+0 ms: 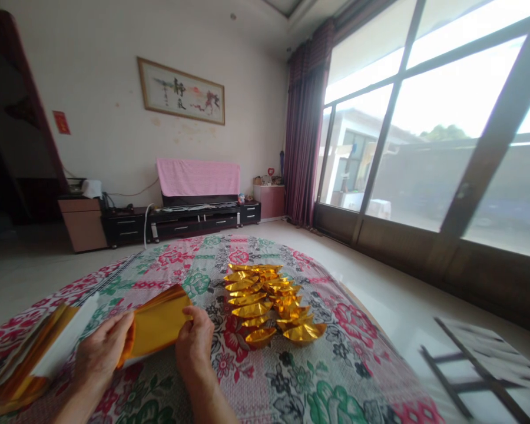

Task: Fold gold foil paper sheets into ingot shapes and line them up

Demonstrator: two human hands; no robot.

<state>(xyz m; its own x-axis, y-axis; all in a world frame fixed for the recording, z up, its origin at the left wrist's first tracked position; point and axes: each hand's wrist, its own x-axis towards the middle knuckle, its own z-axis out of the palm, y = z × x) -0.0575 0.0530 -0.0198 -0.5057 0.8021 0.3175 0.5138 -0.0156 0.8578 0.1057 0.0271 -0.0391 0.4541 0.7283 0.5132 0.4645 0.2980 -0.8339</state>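
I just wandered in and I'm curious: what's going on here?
A person holds shiny gold, foil-like paper in two bare hands: the left hand grips its left edge, the right hand its right. Left of the left hand, a curled pile of gold and white sheets lies on a red, green and grey floral cloth. To the right, shiny gold boat-shaped pieces sit in two rough rows.

Left hand (105, 346) has some gold paper (161, 324) by one edge, right hand (196, 337) pinches the opposite side, both over a flowery cloth (335, 394). Pile of gold and white sheets (50, 353) lies just left of the left hand. Right of the hands, folded gold boats (252, 310) sit in two rough rows. Way back there's a pink towel (198, 176) above a black cabinet (183, 227), framed picture (163, 88) higher up.
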